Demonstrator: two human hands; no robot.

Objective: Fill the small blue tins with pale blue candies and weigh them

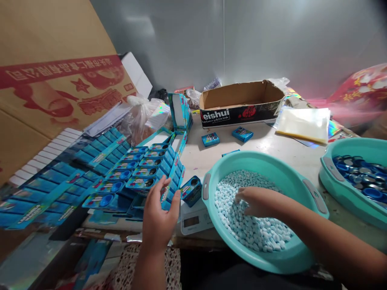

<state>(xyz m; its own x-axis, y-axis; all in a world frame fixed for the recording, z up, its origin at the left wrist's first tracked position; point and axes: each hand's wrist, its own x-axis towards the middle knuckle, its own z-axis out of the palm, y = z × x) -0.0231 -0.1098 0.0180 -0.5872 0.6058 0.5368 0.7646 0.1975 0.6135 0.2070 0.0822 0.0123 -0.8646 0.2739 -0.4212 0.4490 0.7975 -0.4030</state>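
Observation:
My right hand [256,201] reaches into a teal basin [211,177] filled with small pale blue and white candy tablets [250,229], with its fingers curled down among them. My left hand [159,219] grips the near edge of a blue display carton [145,171] that holds rows of small blue tins. One small blue tin [191,190] stands on a white digital scale [195,219] between the carton and the basin.
A second teal basin [332,171] at the right holds blue round lids. An open cardboard box [242,104] and two loose blue tins [211,139] lie at the back. Stacks of blue cartons [60,189] and a large cardboard sheet [45,80] fill the left.

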